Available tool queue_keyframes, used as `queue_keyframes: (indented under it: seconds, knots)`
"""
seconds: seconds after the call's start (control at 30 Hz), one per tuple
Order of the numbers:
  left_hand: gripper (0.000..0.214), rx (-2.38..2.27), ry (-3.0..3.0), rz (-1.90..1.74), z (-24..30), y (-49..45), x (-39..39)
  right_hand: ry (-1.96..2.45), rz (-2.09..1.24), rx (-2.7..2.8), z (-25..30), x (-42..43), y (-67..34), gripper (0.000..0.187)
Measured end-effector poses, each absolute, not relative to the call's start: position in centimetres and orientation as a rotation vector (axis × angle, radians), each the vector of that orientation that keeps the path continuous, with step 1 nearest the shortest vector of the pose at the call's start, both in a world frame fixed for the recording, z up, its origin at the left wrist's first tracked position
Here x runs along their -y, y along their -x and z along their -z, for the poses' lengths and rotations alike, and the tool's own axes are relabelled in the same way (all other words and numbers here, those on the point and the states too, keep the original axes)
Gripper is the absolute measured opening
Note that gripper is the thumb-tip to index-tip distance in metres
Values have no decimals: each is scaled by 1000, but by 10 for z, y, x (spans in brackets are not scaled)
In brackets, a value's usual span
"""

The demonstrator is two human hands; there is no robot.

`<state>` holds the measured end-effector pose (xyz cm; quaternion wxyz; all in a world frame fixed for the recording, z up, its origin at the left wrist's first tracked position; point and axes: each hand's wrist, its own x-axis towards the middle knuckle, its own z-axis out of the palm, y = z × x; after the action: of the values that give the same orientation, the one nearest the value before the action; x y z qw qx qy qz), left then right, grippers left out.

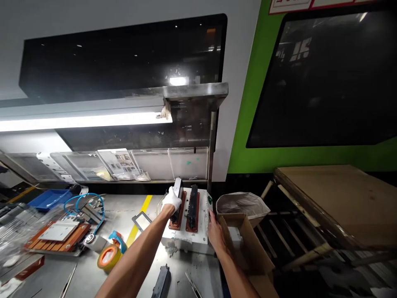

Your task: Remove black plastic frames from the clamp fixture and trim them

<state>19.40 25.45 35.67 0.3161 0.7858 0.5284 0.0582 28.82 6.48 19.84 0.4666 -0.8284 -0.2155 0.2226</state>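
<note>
The gloved left hand (171, 200) grips a black part (178, 191) at the left slot of the white fixture (189, 236), near the bench's right edge; seating looks incomplete. A second black part (193, 203) already sits in the right slot. The bare right hand (214, 231) rests flat against the fixture's side, grasping nothing. The cardboard box (248, 248) beside it shows unclear contents.

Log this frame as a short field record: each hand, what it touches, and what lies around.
left hand: gloved left hand grips a dark part tilted over the left slot of the white fixture
right hand: bare right hand rests against the fixture's right side
second slot: black strip seated
bench: tape roll, blue tubing, orange jig plate
right of bench: cardboard box
</note>
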Motion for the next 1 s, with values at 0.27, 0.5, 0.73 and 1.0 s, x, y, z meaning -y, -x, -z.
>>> queue_keyframes:
  seconds: [0.27,0.5,0.73,1.0]
  knots:
    - [75,-924,-1173,-726,-347,-36,-161,1430,-834,316,-227,53,-249,67]
    - [61,-816,-1016,-469,-312,85,-91,1342,-839,183,-289,64,-177,55]
    - [66,-982,-1187,-457,-319,116,-62,1483,-787,775,-341,8,-118,38]
    - [77,-841,-1220,-394,-327,121,-52,1527,-755,933,-355,0,-100,38]
